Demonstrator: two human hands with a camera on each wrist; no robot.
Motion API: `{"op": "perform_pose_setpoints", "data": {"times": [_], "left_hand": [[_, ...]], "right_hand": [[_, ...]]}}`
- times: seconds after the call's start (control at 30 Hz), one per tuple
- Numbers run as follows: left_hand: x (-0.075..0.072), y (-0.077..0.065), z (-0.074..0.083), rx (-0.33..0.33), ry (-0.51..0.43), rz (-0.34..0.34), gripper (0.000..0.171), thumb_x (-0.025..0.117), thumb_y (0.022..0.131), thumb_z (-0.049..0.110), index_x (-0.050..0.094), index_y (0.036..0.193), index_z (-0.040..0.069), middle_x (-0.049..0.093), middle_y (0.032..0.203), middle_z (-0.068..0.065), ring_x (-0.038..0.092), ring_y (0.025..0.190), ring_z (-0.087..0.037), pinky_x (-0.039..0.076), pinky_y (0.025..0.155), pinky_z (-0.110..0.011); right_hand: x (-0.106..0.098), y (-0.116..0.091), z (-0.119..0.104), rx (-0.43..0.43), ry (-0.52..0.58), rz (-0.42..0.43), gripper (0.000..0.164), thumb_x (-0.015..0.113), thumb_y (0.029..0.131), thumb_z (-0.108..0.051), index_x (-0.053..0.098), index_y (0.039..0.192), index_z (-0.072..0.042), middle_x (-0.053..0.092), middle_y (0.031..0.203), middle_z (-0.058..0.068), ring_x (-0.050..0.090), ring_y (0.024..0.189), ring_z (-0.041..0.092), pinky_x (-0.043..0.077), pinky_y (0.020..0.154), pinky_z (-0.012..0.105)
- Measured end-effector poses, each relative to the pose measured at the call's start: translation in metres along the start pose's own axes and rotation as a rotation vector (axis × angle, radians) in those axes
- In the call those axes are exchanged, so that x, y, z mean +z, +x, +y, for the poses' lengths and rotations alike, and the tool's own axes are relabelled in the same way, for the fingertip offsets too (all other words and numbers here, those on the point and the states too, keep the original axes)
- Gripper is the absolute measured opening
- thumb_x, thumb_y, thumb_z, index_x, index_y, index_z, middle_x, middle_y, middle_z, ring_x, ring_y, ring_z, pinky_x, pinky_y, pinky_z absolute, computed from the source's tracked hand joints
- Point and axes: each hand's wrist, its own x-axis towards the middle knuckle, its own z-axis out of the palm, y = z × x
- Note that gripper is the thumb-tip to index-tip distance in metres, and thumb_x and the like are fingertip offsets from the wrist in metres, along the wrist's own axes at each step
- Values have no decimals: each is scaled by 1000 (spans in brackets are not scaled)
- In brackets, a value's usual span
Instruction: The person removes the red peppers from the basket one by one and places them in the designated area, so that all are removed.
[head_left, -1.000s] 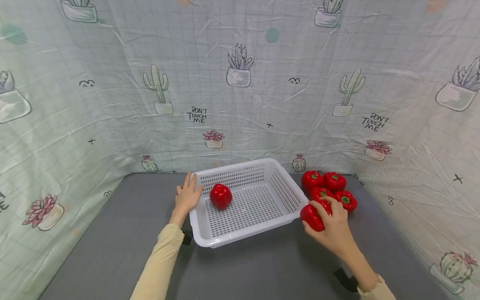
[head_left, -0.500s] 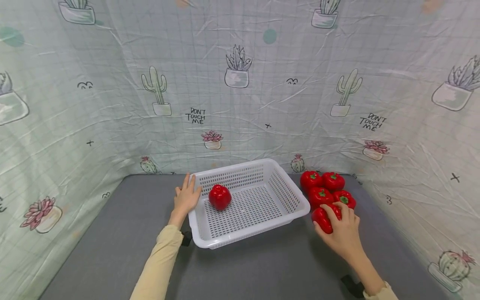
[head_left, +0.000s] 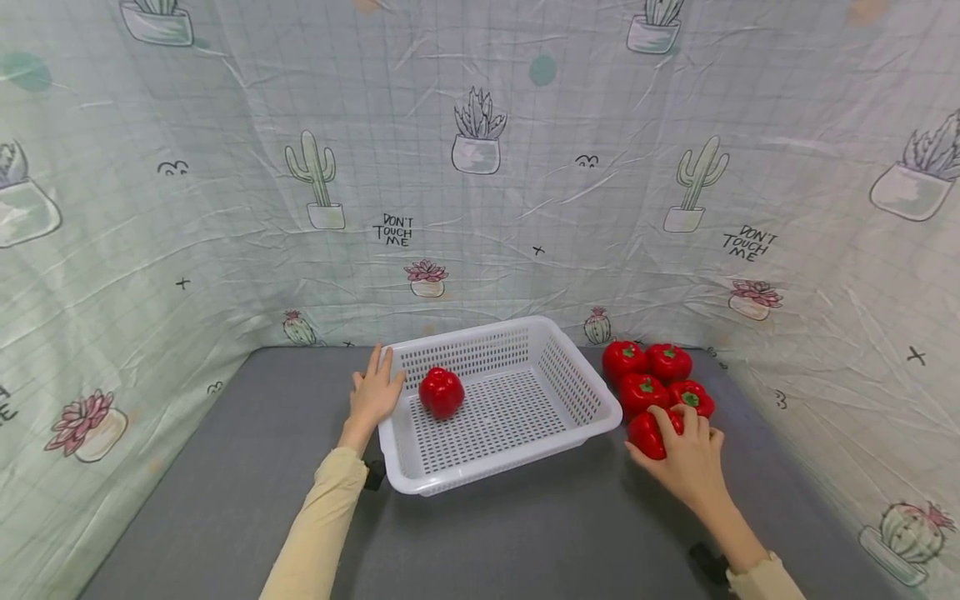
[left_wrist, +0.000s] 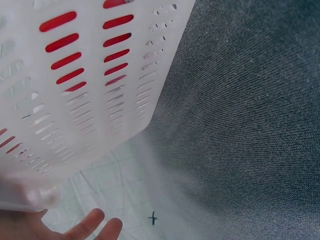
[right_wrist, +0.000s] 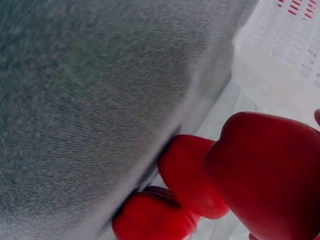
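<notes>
My left hand (head_left: 372,396) rests on the left rim of a white slotted plastic basket (head_left: 408,483), its fingers spread and fairly straight. Inside the basket, toward its left end, lies one red bell pepper (head_left: 441,392). To the right of the basket, my right hand (head_left: 690,458) grips another red bell pepper (head_left: 647,435), fingers curved over its top and thumb at its near left side. The right wrist view shows that gripped pepper (right_wrist: 270,175) large, with only bits of fingertips at its edges. In the left wrist view, fingers (left_wrist: 109,230) extend past the basket's wall (left_wrist: 90,115).
Several red bell peppers (head_left: 642,392) with green stems stand clustered just beyond my right hand, close to the basket's right corner. A dark grey cloth surface (head_left: 510,542) lies below everything. Behind it hangs a patterned curtain (head_left: 525,200) with cactus drawings.
My right hand has carried its pepper from beside the basket's front right corner rightward, close against the other peppers. My left hand and the basket stay put.
</notes>
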Motion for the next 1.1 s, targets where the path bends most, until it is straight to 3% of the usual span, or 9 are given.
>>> {"op": "perform_pose_setpoints", "data": {"times": [0.33,0.83,1.1], "left_hand": [[0,1,1,-7,15,-15,59,33,94,36,13,145,13,0,152,-6,18,126,-48,23,94,-66],[-1,1,1,-10,12,-13,59,33,94,36,14,145,13,0,152,-7,19,125,-48,23,94,-66],[-1,0,1,-7,3,-17,59,32,94,36,13,145,13,0,152,-7,18,125,-48,22,94,-66]], "right_hand": [[9,-1,4,56,-52,-122,70,79,55,-41,47,107,-8,43,100,25,41,88,42,33,70,61],[18,-4,9,49,-103,-221,71,77,57,-46,47,107,-6,46,96,26,45,84,41,39,67,57],[6,-4,12,21,-54,-329,85,82,49,-39,44,117,-6,43,106,25,41,94,42,39,67,59]]}}
